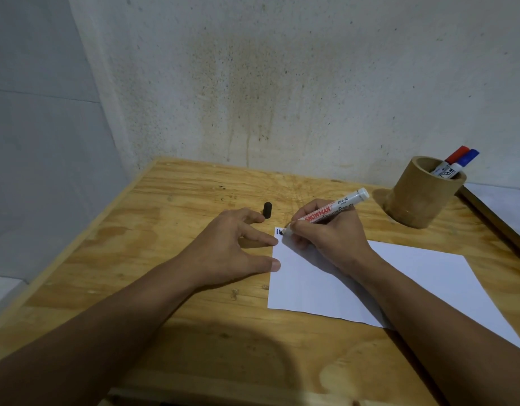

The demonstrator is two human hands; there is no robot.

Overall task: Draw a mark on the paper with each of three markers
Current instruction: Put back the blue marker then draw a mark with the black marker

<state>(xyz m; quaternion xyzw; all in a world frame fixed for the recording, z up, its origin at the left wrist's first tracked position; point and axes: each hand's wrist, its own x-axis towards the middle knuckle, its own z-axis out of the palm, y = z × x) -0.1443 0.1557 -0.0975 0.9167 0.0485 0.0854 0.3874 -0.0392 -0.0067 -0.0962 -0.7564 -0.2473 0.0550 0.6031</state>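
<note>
A white sheet of paper [399,285] lies on the wooden table. My right hand [329,232] grips a white marker [337,205] with red lettering, its tip touching the paper's far left corner beside a short black mark [279,231]. My left hand [235,247] rests flat with fingers spread, thumb and fingertips on the paper's left edge. The marker's black cap [267,210] lies on the table just beyond my left fingers. A red-capped marker [455,158] and a blue-capped marker [465,160] stand in a brown round holder [419,197] at the back right.
The plywood table [165,288] stands against a stained white wall. A dark strip and a white surface [504,209] run along the table's right edge behind the holder. The table's left edge drops to a pale floor.
</note>
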